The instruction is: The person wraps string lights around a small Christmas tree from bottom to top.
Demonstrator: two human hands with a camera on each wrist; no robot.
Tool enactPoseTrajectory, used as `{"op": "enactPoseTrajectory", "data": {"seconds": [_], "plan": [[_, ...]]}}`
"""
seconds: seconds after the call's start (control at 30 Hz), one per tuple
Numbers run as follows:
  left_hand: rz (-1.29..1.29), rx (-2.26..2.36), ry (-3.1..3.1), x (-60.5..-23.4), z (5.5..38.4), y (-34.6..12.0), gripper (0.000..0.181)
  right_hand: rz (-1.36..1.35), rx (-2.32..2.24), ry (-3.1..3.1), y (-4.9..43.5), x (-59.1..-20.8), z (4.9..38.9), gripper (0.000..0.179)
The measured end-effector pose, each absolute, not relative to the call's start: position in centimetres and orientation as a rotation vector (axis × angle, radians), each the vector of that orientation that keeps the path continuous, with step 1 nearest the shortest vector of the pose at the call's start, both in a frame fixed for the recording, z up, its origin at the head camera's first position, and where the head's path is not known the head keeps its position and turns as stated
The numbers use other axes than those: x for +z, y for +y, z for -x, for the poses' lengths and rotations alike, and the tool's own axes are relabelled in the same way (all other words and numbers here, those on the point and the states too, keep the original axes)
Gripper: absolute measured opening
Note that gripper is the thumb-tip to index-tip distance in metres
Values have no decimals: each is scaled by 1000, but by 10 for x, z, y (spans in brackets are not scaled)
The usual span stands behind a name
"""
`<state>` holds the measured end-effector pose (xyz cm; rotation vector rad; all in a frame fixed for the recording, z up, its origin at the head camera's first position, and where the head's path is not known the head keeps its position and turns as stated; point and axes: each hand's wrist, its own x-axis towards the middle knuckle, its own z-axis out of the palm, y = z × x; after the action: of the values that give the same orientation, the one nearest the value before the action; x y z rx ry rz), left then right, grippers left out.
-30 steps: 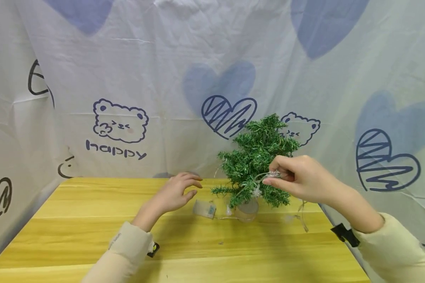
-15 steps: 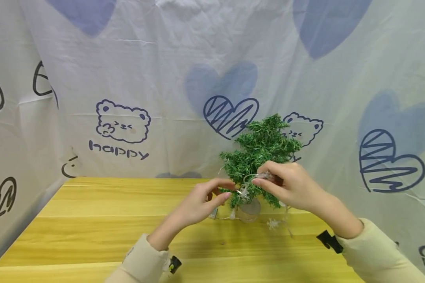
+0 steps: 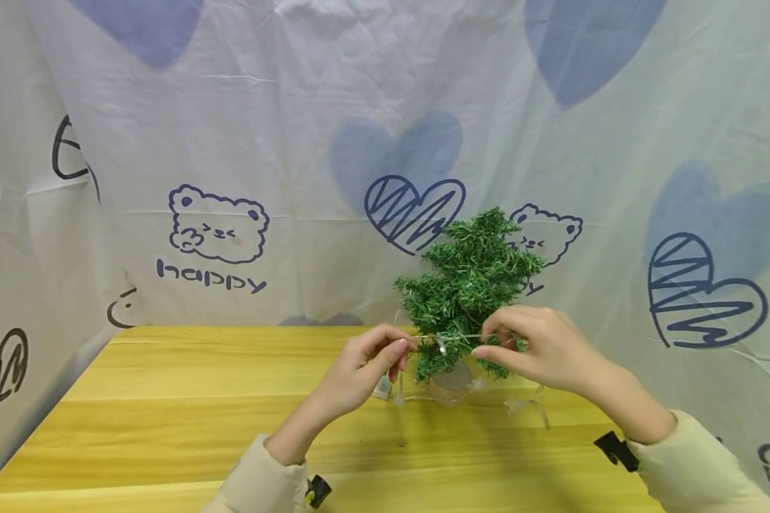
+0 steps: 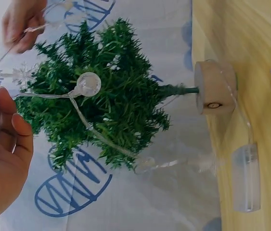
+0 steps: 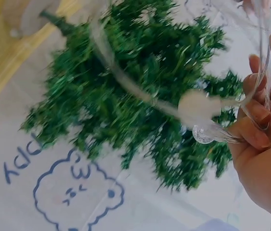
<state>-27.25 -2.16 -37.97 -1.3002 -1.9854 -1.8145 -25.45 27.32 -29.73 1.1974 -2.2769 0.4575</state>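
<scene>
Light string (image 3: 442, 346): one span drawn between both hands, before the tree's lower branches; further lengths dangle below.
Change: left hand (image 3: 368, 365), empty over the tabletop (image 3: 231, 406) a second ago, now pinches the wire; the span can probably be steered from both ends.
Right hand (image 3: 542, 345): fingers curled on the wire, opposite end.
Tree (image 3: 475, 278): upright, just beyond the hands, on wooden base (image 4: 215, 86).
Box (image 4: 246, 180): on tabletop, near base.
</scene>
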Motion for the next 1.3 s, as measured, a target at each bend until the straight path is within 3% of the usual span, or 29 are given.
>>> {"op": "enactPoseTrajectory", "data": {"seconds": [0.17, 0.3, 0.4, 0.6, 0.7, 0.97, 1.17, 1.3], "plan": [[1327, -1743, -1983, -375, 272, -27, 20, -1249, 473, -2255, 289, -300, 252, 7], [1351, -1709, -1978, -374, 271, -30, 20, -1216, 455, -2284, 300, -300, 245, 9], [1341, -1696, -1980, -372, 270, -31, 20, -1163, 428, -2338, 305, -298, 240, 16], [1391, -1675, -2016, -375, 269, -31, 19, -1005, 426, -2449, 320, -301, 233, 51], [1421, -1634, -2029, -378, 270, -29, 18, -922, 452, -2445, 330, -306, 230, 58], [1446, -1498, -2085, -382, 270, -20, 18, -807, 437, -2327, 352, -313, 229, 49], [1390, -1374, -2121, -373, 272, -21, 17, -621, 802, -2491, 388, -307, 226, 17], [1368, -1201, -2186, -363, 279, -28, 12, -565, 1199, -2514, 414, -301, 227, 32]]}}
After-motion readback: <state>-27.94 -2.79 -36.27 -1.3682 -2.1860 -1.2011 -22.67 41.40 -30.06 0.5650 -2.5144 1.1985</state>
